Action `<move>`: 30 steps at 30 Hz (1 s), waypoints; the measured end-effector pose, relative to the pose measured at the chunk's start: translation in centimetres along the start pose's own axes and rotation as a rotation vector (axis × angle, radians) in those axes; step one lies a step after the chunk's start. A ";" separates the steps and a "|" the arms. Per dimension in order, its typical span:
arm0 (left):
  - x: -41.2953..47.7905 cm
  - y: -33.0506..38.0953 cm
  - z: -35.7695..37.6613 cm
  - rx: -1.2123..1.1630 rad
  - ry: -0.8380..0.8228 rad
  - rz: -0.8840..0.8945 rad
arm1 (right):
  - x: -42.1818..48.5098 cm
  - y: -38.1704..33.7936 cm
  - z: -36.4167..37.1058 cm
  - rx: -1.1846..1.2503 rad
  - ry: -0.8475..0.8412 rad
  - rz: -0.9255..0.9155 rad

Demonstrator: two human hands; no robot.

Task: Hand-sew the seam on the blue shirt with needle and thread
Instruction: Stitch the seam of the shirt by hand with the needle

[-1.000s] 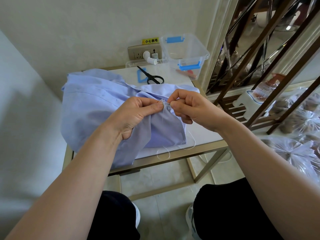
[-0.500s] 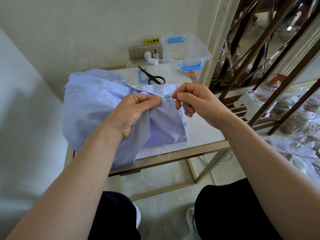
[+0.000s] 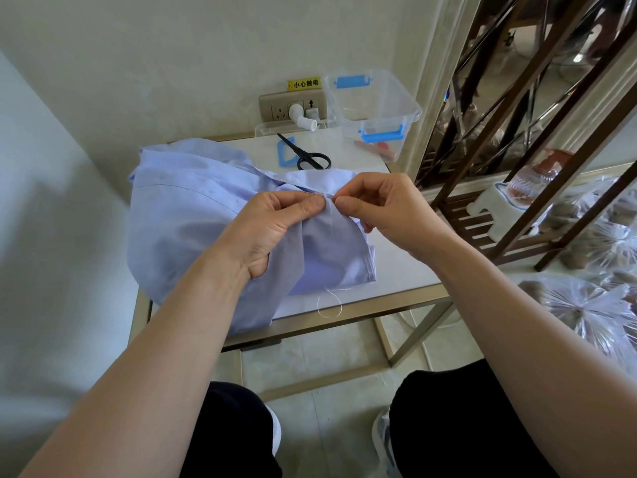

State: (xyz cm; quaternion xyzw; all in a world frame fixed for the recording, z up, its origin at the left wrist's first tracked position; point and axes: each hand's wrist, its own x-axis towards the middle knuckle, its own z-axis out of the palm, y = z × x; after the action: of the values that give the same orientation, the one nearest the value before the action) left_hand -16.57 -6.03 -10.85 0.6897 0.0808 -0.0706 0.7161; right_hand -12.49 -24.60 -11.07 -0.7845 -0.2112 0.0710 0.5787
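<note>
The light blue shirt [image 3: 186, 215] lies bunched over the left half of a small white table [image 3: 396, 267]. My left hand [image 3: 272, 225] grips a raised fold of the shirt at its seam, thumb on top. Close beside it, my right hand [image 3: 382, 205] pinches a thin needle [image 3: 329, 196] at the seam edge between thumb and forefinger. White thread [image 3: 329, 301] runs down from the seam over the fabric and ends in a loose loop at the table's front edge.
Black scissors [image 3: 306, 157] and a blue frame-shaped piece [image 3: 286, 153] lie behind the shirt. A clear plastic box with blue clips [image 3: 375, 105] stands at the back right beside a wall socket [image 3: 293, 106]. A metal shelf rack [image 3: 537, 132] rises to the right.
My right hand first drew away to the right and up, then came back close to the left thumb at the seam. The hanging thread loop got shorter. My left hand kept its grip.
</note>
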 end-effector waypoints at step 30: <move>0.6 -0.6 0.0 0.090 0.339 0.080 | -1.8 -2.9 0.1 0.278 -0.914 0.364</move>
State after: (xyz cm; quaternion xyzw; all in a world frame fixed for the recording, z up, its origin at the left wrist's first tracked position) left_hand -16.09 -6.07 -11.52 0.7258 0.1695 0.0717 0.6628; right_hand -14.92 -24.55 -8.61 -0.6131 -0.2910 0.5340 0.5042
